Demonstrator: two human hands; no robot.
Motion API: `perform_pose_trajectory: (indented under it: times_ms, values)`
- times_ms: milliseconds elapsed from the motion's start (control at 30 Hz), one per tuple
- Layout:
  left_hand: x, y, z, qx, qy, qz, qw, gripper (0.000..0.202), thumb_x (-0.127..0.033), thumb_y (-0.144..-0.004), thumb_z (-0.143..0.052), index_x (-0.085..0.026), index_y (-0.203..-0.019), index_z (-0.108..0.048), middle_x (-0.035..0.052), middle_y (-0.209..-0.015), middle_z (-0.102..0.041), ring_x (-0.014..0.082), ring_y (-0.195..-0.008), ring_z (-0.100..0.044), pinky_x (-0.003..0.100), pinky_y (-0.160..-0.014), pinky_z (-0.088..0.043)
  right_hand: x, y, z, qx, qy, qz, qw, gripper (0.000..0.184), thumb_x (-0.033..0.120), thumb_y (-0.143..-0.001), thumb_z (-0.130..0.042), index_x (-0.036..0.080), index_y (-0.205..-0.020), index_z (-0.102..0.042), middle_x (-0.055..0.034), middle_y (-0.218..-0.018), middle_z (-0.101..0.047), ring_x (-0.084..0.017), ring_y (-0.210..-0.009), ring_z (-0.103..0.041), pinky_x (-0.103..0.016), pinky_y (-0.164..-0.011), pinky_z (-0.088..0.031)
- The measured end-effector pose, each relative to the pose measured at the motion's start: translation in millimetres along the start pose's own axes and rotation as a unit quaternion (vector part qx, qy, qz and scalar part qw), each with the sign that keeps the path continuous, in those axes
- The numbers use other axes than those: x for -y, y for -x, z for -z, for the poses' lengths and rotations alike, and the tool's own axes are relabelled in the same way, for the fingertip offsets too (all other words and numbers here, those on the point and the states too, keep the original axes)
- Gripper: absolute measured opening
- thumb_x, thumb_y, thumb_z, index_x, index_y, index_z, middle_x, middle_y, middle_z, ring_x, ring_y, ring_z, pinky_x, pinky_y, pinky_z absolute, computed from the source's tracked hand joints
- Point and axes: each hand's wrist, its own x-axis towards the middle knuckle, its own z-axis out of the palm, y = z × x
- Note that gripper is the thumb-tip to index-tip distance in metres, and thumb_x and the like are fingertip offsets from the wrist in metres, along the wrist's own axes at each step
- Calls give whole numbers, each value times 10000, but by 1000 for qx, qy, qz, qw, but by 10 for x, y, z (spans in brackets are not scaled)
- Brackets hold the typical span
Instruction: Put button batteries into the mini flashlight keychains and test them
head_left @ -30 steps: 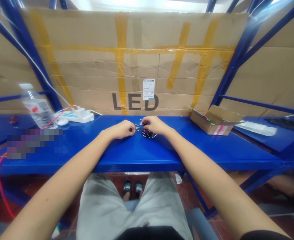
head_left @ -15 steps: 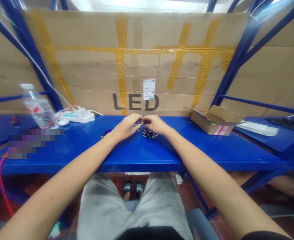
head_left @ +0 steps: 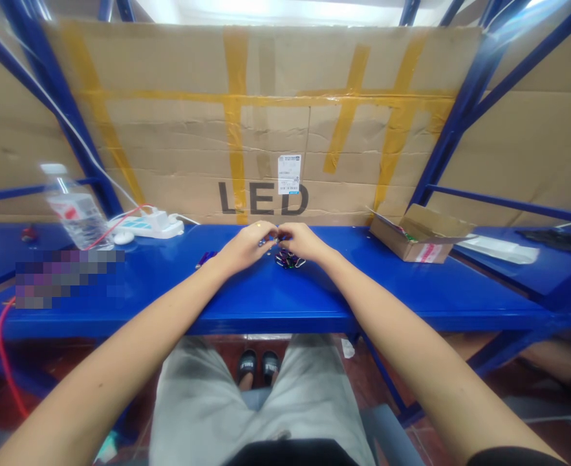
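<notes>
My left hand (head_left: 245, 244) and my right hand (head_left: 302, 241) meet fingertip to fingertip over the blue shelf (head_left: 275, 294), both pinched on a tiny shiny part too small to name. A small heap of coloured clips (head_left: 288, 260) lies on the shelf just under my right hand. A few small silver pieces (head_left: 269, 253) are scattered between the hands. One purple clip (head_left: 206, 257) lies alone to the left of my left wrist.
An open cardboard box (head_left: 418, 234) sits at the right. A white power strip (head_left: 149, 222) and a plastic water bottle (head_left: 72, 207) stand at the left. A taped cardboard sheet marked LED (head_left: 266, 123) backs the shelf. A red cable (head_left: 1, 349) hangs at lower left.
My left hand has lifted off the shelf and moved right to join the right hand's fingertips. A purple clip now shows where the left hand was.
</notes>
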Motion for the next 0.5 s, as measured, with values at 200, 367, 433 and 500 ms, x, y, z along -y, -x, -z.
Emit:
perform_pose_trajectory:
  times_ms: [200, 367, 433, 500]
  values:
    - [14, 12, 124, -31, -21, 19, 999, 132, -145, -909, -543, -173, -1012, -622, 55, -957, -681, 171, -899, -638, 310, -840, -513, -18, 1, -7, -5, -31, -22, 999, 242, -2, -740, -584, 156, -872, -712, -42, -907, -738, -161, -846, -654, -277, -811, -485]
    - [-22, 25, 127, -22, -37, -35, 998, 198, -118, -893, -518, -178, -1018, -660, 76, -1000, -664, 193, -966, -626, 342, -891, -516, -7, 3, -15, 9, -30, -35, 999, 212, 14, -741, -606, 144, -874, -707, -33, -864, -735, -157, -816, -651, -264, -778, -477]
    - [-44, 24, 90, -9, -47, -49, 998, 215, -134, -899, -520, -184, -1041, -674, 86, -1028, -657, 203, -981, -623, 354, -892, -520, -2, 4, -12, 11, -21, -33, 999, 199, 22, -733, -619, 135, -870, -710, -37, -859, -737, -162, -814, -652, -261, -762, -468]
    - [-54, 23, 57, 5, -61, -60, 996, 221, -153, -910, -518, -185, -1053, -683, 98, -1050, -652, 215, -992, -620, 367, -894, -522, 2, 4, -6, 11, -15, -26, 999, 197, 25, -732, -616, 131, -868, -713, -38, -861, -740, -165, -817, -652, -257, -753, -461]
